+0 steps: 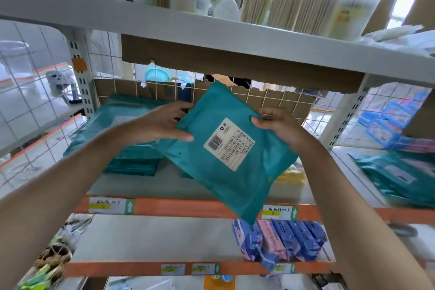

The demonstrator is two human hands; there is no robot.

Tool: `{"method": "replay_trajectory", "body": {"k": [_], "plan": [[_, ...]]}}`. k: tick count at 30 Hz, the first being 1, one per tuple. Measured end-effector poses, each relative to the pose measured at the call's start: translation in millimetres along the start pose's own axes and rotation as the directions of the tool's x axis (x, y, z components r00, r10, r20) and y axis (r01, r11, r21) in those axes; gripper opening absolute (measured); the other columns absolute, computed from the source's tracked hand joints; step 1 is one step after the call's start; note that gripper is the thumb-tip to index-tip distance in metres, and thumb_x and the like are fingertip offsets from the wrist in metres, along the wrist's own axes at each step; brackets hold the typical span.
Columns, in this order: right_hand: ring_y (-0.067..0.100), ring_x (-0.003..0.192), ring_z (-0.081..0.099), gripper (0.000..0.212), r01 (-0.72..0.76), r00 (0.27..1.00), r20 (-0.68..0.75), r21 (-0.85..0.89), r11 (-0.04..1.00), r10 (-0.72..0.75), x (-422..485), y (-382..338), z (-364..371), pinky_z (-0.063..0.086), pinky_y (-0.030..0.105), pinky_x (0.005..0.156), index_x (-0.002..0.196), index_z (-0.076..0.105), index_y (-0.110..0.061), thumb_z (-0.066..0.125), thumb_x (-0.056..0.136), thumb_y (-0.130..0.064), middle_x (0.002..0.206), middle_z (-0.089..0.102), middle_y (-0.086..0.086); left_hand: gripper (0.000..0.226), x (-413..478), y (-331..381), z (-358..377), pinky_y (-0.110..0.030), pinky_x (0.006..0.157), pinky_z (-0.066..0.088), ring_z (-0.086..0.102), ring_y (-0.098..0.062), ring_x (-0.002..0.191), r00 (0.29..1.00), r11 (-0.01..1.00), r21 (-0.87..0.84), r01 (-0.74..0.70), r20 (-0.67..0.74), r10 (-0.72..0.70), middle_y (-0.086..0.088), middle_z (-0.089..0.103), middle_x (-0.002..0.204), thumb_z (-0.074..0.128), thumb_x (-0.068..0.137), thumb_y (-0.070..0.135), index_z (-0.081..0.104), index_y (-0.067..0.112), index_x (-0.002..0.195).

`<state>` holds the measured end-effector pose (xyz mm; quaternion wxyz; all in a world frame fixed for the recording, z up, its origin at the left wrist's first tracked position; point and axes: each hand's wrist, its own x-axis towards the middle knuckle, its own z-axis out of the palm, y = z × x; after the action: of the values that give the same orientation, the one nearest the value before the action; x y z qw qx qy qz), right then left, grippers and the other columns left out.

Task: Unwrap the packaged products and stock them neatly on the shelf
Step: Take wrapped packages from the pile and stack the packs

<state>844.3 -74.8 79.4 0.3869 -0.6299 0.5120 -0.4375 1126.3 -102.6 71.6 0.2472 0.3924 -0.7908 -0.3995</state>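
I hold a flat teal packet (235, 172) with a white barcode label, tilted, in front of the middle shelf (179, 183). My left hand (162, 122) grips its left edge, thumb on the front and fingers behind. My right hand (275, 122) pinches its upper right corner. A stack of like teal packets (127, 139) lies on the left of that shelf, just behind my left hand.
Cotton swab tubs (313, 4) and boxes fill the upper shelf. Blue and pink packs (280, 242) stand on the shelf below. More teal packets (400, 176) lie on the unit to the right. A yellow pack (294, 174) shows behind the held packet. A wire grid backs the shelf.
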Motion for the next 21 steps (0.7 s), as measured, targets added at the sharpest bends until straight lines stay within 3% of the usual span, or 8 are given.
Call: {"method": "replay_trajectory", "body": {"k": [2,7,9,12,15,18,21], "plan": [[0.015,0.064,0.066,0.006,-0.008,1.000,-0.014,0.034,0.999,0.008,-0.2,1.4,-7.5,0.054,0.030,0.067,0.083,0.064,-0.011,0.067,0.079,-0.014,0.072,0.071,-0.002,0.058,2.7,5.2,15.7,-0.013,0.068,0.051,0.063,0.005,0.088,0.999,0.996,-0.071,-0.050,0.015,0.051,0.010,0.059,0.109,0.073,0.075,0.005,0.044,0.020,0.122],[0.016,0.070,0.066,0.006,-0.021,0.997,-0.081,-0.061,0.998,0.016,-1.7,8.6,-16.3,0.052,0.036,0.075,0.081,0.064,-0.017,0.068,0.083,-0.014,0.081,0.069,0.003,0.048,11.3,10.3,29.3,-0.022,0.069,0.055,0.067,-0.010,0.092,0.998,0.965,-0.258,-0.047,-0.041,0.038,0.003,0.065,0.108,0.070,0.075,-0.001,0.051,0.017,0.114],[0.013,0.082,0.063,0.009,0.018,0.987,-0.151,-0.245,0.969,-0.057,-0.4,10.8,-16.3,0.045,0.032,0.078,0.090,0.062,-0.017,0.068,0.084,-0.017,0.093,0.067,0.000,0.047,15.0,12.5,35.2,-0.021,0.067,0.054,0.068,-0.011,0.089,0.997,0.953,-0.297,-0.054,-0.074,0.033,0.001,0.065,0.105,0.069,0.075,-0.005,0.052,0.017,0.112],[0.014,0.114,0.050,0.047,0.090,0.938,-0.219,-0.595,0.799,-0.269,-4.4,14.0,-12.5,0.036,0.025,0.089,0.126,0.052,-0.016,0.067,0.085,-0.032,0.127,0.055,0.002,0.047,22.3,16.2,40.8,-0.022,0.065,0.055,0.069,-0.011,0.084,0.989,0.942,-0.331,-0.055,-0.145,0.007,-0.001,0.067,0.102,0.069,0.074,-0.007,0.053,0.017,0.111],[0.007,0.118,0.046,0.064,0.303,0.902,-0.103,-0.542,0.784,-0.420,-16.6,15.8,-7.5,0.037,0.020,0.096,0.134,0.047,-0.016,0.068,0.079,-0.042,0.132,0.052,-0.001,0.050,31.8,20.2,41.4,-0.021,0.060,0.055,0.070,-0.010,0.076,0.972,0.926,-0.376,-0.034,-0.229,-0.058,-0.002,0.067,0.101,0.069,0.074,-0.006,0.051,0.012,0.117],[-0.002,0.119,0.041,0.071,0.416,0.894,0.038,-0.436,0.798,-0.446,-25.6,25.5,-4.2,0.029,0.005,0.098,0.134,0.046,-0.011,0.069,0.073,-0.037,0.131,0.049,-0.001,0.052,42.0,25.3,45.9,-0.021,0.056,0.055,0.068,-0.012,0.072,0.939,0.898,-0.440,-0.020,-0.318,-0.134,-0.003,0.066,0.098,0.069,0.074,-0.005,0.050,0.010,0.119],[0.005,0.121,0.044,0.080,0.451,0.879,0.095,-0.483,0.750,-0.467,-29.2,40.0,-2.3,0.032,0.013,0.102,0.134,0.048,-0.010,0.071,0.067,-0.049,0.131,0.050,0.000,0.049,50.9,30.1,52.4,-0.026,0.061,0.057,0.066,-0.020,0.079,0.907,0.860,-0.509,-0.015,-0.369,-0.202,-0.008,0.066,0.101,0.069,0.075,-0.005,0.050,0.007,0.119]]}}
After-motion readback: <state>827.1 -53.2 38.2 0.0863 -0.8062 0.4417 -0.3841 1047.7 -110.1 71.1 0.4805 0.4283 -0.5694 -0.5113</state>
